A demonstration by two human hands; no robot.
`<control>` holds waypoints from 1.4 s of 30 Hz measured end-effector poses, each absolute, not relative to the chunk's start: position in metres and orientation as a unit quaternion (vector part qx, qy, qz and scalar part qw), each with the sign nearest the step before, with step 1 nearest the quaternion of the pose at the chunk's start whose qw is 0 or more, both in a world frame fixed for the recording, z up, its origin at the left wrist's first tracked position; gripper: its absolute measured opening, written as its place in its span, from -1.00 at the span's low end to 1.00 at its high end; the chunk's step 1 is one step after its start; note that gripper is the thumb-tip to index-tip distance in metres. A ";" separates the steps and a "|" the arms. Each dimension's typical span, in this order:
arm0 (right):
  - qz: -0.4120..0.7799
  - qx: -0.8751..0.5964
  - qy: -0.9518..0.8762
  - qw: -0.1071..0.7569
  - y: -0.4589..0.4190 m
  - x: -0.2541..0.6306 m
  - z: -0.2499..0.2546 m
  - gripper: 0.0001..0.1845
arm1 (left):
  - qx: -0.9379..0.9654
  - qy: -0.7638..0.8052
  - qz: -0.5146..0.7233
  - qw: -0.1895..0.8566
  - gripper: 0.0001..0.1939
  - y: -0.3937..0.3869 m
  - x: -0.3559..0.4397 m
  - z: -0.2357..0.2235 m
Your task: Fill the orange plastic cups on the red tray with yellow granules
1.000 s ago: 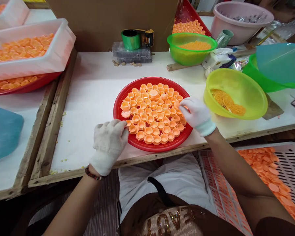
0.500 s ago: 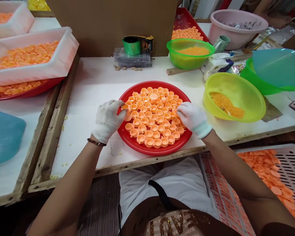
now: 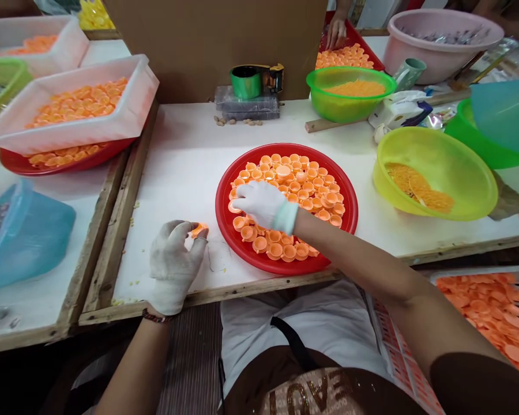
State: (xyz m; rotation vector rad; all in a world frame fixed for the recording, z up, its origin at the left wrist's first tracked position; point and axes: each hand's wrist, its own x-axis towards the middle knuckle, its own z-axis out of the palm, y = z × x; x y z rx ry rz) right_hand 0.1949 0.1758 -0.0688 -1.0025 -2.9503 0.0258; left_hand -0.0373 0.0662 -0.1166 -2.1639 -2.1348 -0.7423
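Observation:
A round red tray point(image 3: 350, 222) holds many small orange toy teacups point(image 3: 274, 251) in close rows. My left hand point(image 3: 175, 262), in a white knit glove, is over the white tabletop to the left of the tray. Its thumb and fingers pinch a small orange plastic piece point(image 3: 199, 229), partly covered by the fingers. My right hand point(image 3: 262, 203), also gloved, reaches across the tray to the cups at its left side. Its fingers are curled together there, and what they grip is hidden.
A yellow bowl point(image 3: 471, 178) and a green bowl point(image 3: 315, 95) with small orange pieces stand to the right. White bins point(image 3: 82, 127) of orange parts sit at left beyond a wooden edge point(image 3: 116, 230). Another person's hand point(image 3: 337, 31) is at the far red tray point(image 3: 365, 43).
My left hand has moved off the tray toward me with a small orange piece. My right hand has crossed from the tray's right side to its left. Another person's hand has appeared behind.

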 end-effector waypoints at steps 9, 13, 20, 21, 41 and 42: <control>-0.018 -0.301 -0.951 -0.070 0.195 0.159 -0.073 -0.69 | -0.843 -0.501 -0.194 -0.032 -0.72 0.062 0.014 -0.102; -0.006 -0.334 -0.941 -0.059 0.198 0.158 -0.068 -0.66 | -0.766 -0.590 -0.256 -0.016 -0.67 0.062 -0.012 -0.113; 0.063 -0.409 -0.910 -0.015 0.205 0.164 -0.073 -0.66 | -0.736 -0.652 -0.179 -0.029 -0.66 0.081 -0.052 -0.133; 0.062 -0.400 -0.914 -0.004 0.205 0.168 -0.074 -0.64 | -0.735 -0.652 -0.183 -0.030 -0.66 0.082 -0.052 -0.133; 0.067 -0.333 -0.940 -0.035 0.197 0.189 -0.092 -0.52 | -0.741 -0.581 -0.335 -0.040 -0.65 0.123 -0.011 -0.091; 0.091 -0.342 -0.935 -0.013 0.197 0.191 -0.091 -0.54 | -0.742 -0.578 -0.336 -0.043 -0.64 0.127 -0.009 -0.091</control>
